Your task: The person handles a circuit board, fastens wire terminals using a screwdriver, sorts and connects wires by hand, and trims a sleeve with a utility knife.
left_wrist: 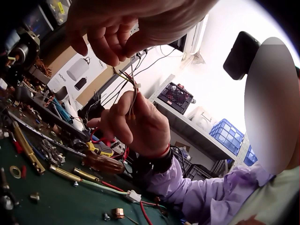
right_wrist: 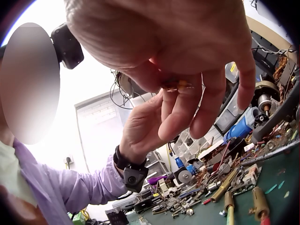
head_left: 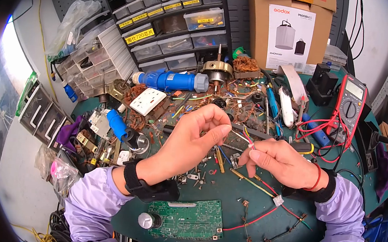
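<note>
Over the green work surface, the right hand [head_left: 280, 162] pinches a small bundle of thin wires [left_wrist: 133, 96] with a white connector [left_wrist: 136, 86] between thumb and forefinger. The left hand [head_left: 196, 133] pinches the end of a thin wire [head_left: 241, 137] that runs across to the bundle. Several loose wires fan out between the two hands. In the right wrist view, orange ends [right_wrist: 178, 85] of the bundle show under the right hand [right_wrist: 164, 42]. The left hand [right_wrist: 145, 126] stands behind it there.
A green circuit board [head_left: 186, 218] with a round silver-topped part [head_left: 146, 220] lies in front. Red wires join a white connector [head_left: 278, 200] at the right. Behind are scattered metal parts, a blue plug [head_left: 170, 80], a multimeter [head_left: 349, 106], drawers [head_left: 171, 44] and a cardboard box [head_left: 255, 33].
</note>
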`<control>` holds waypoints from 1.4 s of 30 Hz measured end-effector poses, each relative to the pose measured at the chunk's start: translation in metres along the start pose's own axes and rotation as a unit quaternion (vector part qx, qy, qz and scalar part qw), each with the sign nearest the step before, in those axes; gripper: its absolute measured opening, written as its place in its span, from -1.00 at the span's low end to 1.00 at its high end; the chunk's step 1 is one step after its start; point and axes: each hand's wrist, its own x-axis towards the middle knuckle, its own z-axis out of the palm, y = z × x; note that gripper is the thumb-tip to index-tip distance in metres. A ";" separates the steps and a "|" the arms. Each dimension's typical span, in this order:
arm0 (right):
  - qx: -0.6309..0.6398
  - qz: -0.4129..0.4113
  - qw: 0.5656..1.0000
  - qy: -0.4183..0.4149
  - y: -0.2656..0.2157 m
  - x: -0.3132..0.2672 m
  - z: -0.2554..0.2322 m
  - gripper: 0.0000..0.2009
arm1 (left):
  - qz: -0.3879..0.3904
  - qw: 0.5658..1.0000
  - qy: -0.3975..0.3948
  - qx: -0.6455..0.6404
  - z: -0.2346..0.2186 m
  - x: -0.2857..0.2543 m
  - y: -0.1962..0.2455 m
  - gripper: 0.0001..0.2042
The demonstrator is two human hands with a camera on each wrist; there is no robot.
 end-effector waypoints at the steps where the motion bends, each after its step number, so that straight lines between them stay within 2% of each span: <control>1: 0.055 0.045 0.997 0.016 0.000 0.000 0.001 -0.70 | 0.027 0.998 0.015 0.046 0.001 0.000 0.000 -0.92; 2: 0.055 0.045 0.997 0.015 0.000 0.000 0.001 -0.70 | 0.054 0.994 0.030 0.092 0.001 0.000 -0.001 -0.92; 4: 0.106 0.088 0.989 0.060 0.000 0.000 0.000 -0.74 | 0.059 0.990 0.035 0.125 0.002 0.000 0.000 -0.93; 5: 0.106 0.088 0.989 0.060 0.000 0.000 0.000 -0.74 | 0.064 0.985 0.041 0.158 0.002 -0.001 0.001 -0.94; 7: 0.135 0.142 0.977 0.084 -0.003 -0.001 -0.001 -0.77 | 0.069 0.982 0.042 0.171 0.004 -0.001 0.003 -0.94; 10: 0.063 0.184 0.977 0.083 -0.005 -0.001 -0.004 -0.77 | 0.090 0.973 0.040 0.210 0.005 -0.002 0.004 -0.93; 11: 0.064 0.185 0.977 0.083 -0.003 -0.001 -0.004 -0.77 | 0.106 0.965 0.036 0.237 0.006 -0.002 0.004 -0.93; 13: -0.048 0.133 0.986 0.088 0.002 -0.001 -0.003 -0.76 | 0.115 0.961 0.032 0.248 0.006 -0.002 0.002 -0.92; 14: -0.048 0.133 0.986 0.088 0.000 -0.002 -0.004 -0.76 | 0.123 0.957 0.028 0.260 0.006 -0.002 0.002 -0.92; 16: -0.124 0.151 0.981 0.020 -0.008 -0.002 -0.005 -0.75 | 0.112 0.961 0.024 0.252 0.006 -0.002 0.003 -0.92; 17: -0.124 0.151 0.981 0.020 -0.009 -0.003 -0.004 -0.75 | 0.101 0.964 0.021 0.245 0.007 -0.002 0.003 -0.92; 19: -0.167 0.069 0.982 -0.060 -0.010 -0.004 -0.003 -0.75 | 0.095 0.965 0.010 0.245 0.007 -0.003 0.002 -0.92; 20: -0.166 0.069 0.982 -0.060 -0.011 -0.004 -0.003 -0.75 | 0.089 0.966 -0.001 0.245 0.007 -0.003 0.001 -0.92; 21: -0.154 0.055 0.984 -0.077 -0.012 -0.004 -0.002 -0.75 | 0.089 0.966 -0.001 0.245 0.007 -0.003 0.002 -0.92; 23: -0.134 0.021 0.986 -0.098 -0.013 -0.004 -0.003 -0.76 | 0.012 0.987 -0.029 0.157 0.007 -0.004 0.004 -0.92; 27: -0.046 0.050 0.993 -0.098 -0.017 -0.004 -0.004 -0.75 | -0.012 0.997 -0.047 0.059 0.001 -0.001 -0.004 -0.91; 29: 0.024 0.053 0.997 -0.056 -0.014 -0.005 -0.004 -0.70 | -0.017 0.998 -0.053 0.005 -0.003 0.001 -0.005 -0.91; 30: 0.024 0.053 0.997 -0.057 -0.012 -0.004 -0.004 -0.70 | -0.016 0.998 -0.053 0.006 -0.003 0.001 -0.005 -0.91; 33: 0.115 0.059 0.991 0.044 -0.009 -0.003 -0.003 -0.64 | -0.018 0.999 -0.028 -0.018 -0.003 0.000 -0.005 -0.90; 36: 0.117 0.056 0.988 0.085 0.001 -0.001 -0.004 -0.64 | -0.005 0.999 -0.025 -0.027 -0.001 0.000 -0.003 -0.90; 40: 0.109 0.092 0.986 0.091 0.000 -0.001 -0.007 -0.65 | 0.011 1.000 -0.014 0.023 0.004 -0.002 -0.002 -0.89; 42: 0.125 0.080 0.985 0.093 0.000 -0.001 -0.007 -0.65 | 0.020 0.999 -0.009 0.043 0.004 -0.002 -0.001 -0.89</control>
